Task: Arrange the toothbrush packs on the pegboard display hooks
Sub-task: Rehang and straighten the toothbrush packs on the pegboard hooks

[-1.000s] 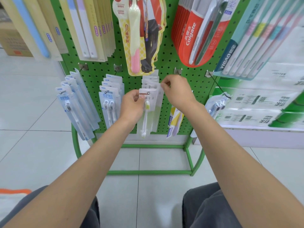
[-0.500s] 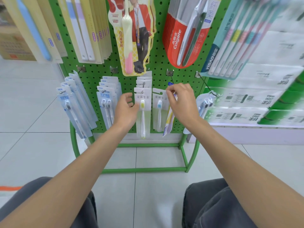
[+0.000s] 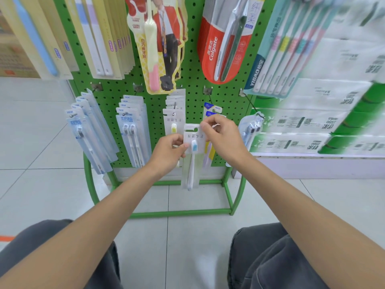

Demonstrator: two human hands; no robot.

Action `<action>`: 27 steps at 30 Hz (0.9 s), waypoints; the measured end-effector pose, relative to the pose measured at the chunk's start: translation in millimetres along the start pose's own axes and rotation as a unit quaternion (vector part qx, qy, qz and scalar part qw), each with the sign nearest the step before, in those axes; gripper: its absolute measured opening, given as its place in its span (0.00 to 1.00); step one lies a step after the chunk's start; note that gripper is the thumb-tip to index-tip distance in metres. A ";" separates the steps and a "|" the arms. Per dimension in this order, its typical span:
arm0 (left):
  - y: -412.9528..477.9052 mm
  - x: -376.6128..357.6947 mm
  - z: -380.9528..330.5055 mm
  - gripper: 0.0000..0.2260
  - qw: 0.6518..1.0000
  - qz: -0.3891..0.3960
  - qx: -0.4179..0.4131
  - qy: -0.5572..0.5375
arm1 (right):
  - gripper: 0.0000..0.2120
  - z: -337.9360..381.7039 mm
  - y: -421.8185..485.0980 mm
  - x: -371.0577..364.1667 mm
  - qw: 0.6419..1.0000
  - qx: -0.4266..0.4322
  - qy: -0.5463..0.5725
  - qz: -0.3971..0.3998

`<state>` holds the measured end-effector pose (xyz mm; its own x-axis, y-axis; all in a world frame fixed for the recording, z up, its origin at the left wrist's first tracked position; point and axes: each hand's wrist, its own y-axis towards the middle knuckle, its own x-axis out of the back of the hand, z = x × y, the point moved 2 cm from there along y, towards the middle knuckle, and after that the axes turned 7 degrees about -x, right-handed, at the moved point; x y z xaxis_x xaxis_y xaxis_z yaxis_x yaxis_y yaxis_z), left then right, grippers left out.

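Since the earlier frame we have drawn the blue-bristled pack (image 3: 192, 163) down and off toward ourselves, and our left hand (image 3: 170, 152) has come across from the yellow-bristled pack (image 3: 174, 123) to share the hold. Now the left hand pinches the pack's left edge between thumb and curled fingers, level with the brush head. The right hand (image 3: 226, 138) pinches the card's top right corner beside the hang hole. The pack hangs upright between the two hands, on no hook, in front of the green pegboard (image 3: 193, 94), with its lower end over the rack's bottom bar. Just above the left hand the yellow-bristled pack sits at the front of a row on its hook (image 3: 173, 113). Behind the right hand's fingers we see the blue-topped packs (image 3: 210, 107) on the next peg. To the left of the left hand hang the twin-brush packs (image 3: 133, 132). Below both forearms lies the tiled floor (image 3: 187, 247).
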<state>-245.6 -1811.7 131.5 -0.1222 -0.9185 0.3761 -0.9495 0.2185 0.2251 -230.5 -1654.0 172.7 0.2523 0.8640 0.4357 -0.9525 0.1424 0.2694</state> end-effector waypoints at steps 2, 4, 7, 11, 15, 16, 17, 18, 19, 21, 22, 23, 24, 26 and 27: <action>0.7 1.3 -1.7 0.05 1.000 -0.002 -0.007 -0.015 | 0.07 0.5 0.5 -0.6 1.000 -0.005 0.016 -0.005; 1.0 2.0 -4.6 0.07 0.999 -0.005 -0.013 -0.030 | 0.10 -0.5 2.6 -1.1 1.000 -0.012 0.013 -0.020; 0.9 3.4 -7.2 0.07 0.999 -0.012 -0.012 -0.051 | 0.09 -2.1 6.0 -2.3 0.998 -0.037 0.049 -0.025; 1.4 5.1 -6.8 0.05 0.996 -0.030 0.001 -0.079 | 0.10 -2.6 6.1 -4.6 0.994 -0.071 0.086 0.008; 2.4 6.7 -6.0 0.08 0.994 -0.054 0.008 -0.091 | 0.19 -11.5 4.9 -9.8 0.990 -0.115 0.048 0.070; 2.7 7.4 -5.9 0.08 0.994 -0.057 0.009 -0.092 | 0.20 -15.0 3.7 -11.8 0.988 -0.126 0.038 0.087; 2.7 8.1 -6.0 0.08 0.994 -0.058 0.012 -0.092 | 0.21 -18.1 1.8 -14.2 0.985 -0.136 0.031 0.104; 2.5 8.7 -6.1 0.07 0.994 -0.058 0.014 -0.092 | 0.22 -21.2 -1.3 -16.6 0.981 -0.148 0.030 0.122; 1.7 8.8 -6.4 0.07 0.994 -0.056 0.016 -0.092 | 0.22 -23.7 -5.1 -19.1 0.976 -0.162 0.039 0.142; 0.1 8.3 -6.7 0.06 0.995 -0.050 0.018 -0.090 | 0.24 -29.1 -12.3 -23.2 0.964 -0.186 0.063 0.181; -0.8 8.2 -6.9 0.06 0.995 -0.049 0.017 -0.090 | 0.25 -31.6 -15.4 -24.0 0.959 -0.193 0.070 0.193; -1.3 8.3 -7.3 0.05 0.994 -0.051 0.017 -0.093 | 0.25 -34.4 -18.2 -24.2 0.956 -0.197 0.076 0.202; -1.0 8.9 -7.5 0.04 0.993 -0.056 0.019 -0.099 | 0.24 -37.3 -20.6 -23.9 0.954 -0.198 0.076 0.210; 0.3 11.2 -7.6 0.03 0.991 -0.067 0.028 -0.116 | 0.24 -43.9 -25.7 -24.2 0.952 -0.193 0.045 0.232; 1.1 12.4 -8.1 0.03 0.989 -0.071 0.032 -0.126 | 0.24 -47.3 -28.8 -24.9 0.952 -0.188 0.017 0.243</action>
<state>-245.8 -1820.2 143.7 -0.0471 -0.9931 0.1074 -0.9776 0.0679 0.1994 -217.4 -1656.7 113.5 -0.2329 0.8858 0.4015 -0.9507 -0.1205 -0.2856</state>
